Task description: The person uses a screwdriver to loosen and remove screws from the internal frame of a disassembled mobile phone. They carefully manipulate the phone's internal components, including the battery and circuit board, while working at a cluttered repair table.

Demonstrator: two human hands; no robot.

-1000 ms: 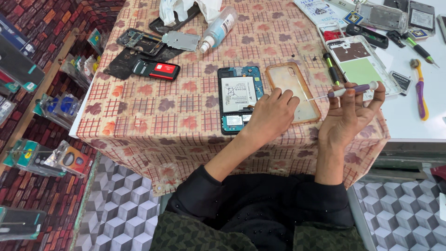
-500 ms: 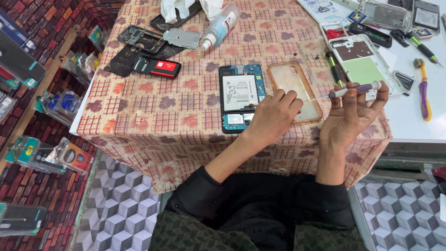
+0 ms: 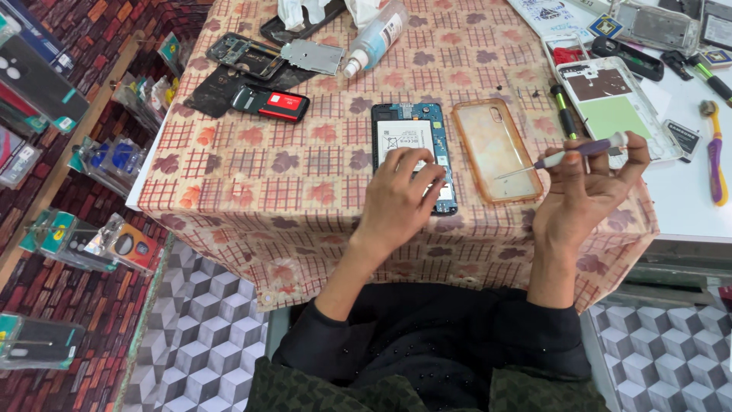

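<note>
An opened phone (image 3: pixel 412 130) with its back off, showing a white battery and blue frame, lies on the patterned tablecloth (image 3: pixel 305 183). My left hand (image 3: pixel 400 198) rests on its lower half, fingertips touching the battery and lower board. A clear orange-tinted phone case (image 3: pixel 496 149) lies just right of the phone. My right hand (image 3: pixel 583 194) is raised beside the case and holds a small purple-handled screwdriver (image 3: pixel 568 155), its thin tip pointing left over the case.
Phone parts, a metal plate (image 3: pixel 309 56) and a red-and-black phone (image 3: pixel 271 103) lie at the back left. A spray bottle (image 3: pixel 374 38) lies behind the phone. Another open phone (image 3: pixel 614 107) and tools (image 3: pixel 713 152) sit on the white table at right. Packaged accessories hang at left.
My left hand has slid up from the case's lower edge onto the opened phone. My right hand has stayed raised with the screwdriver.
</note>
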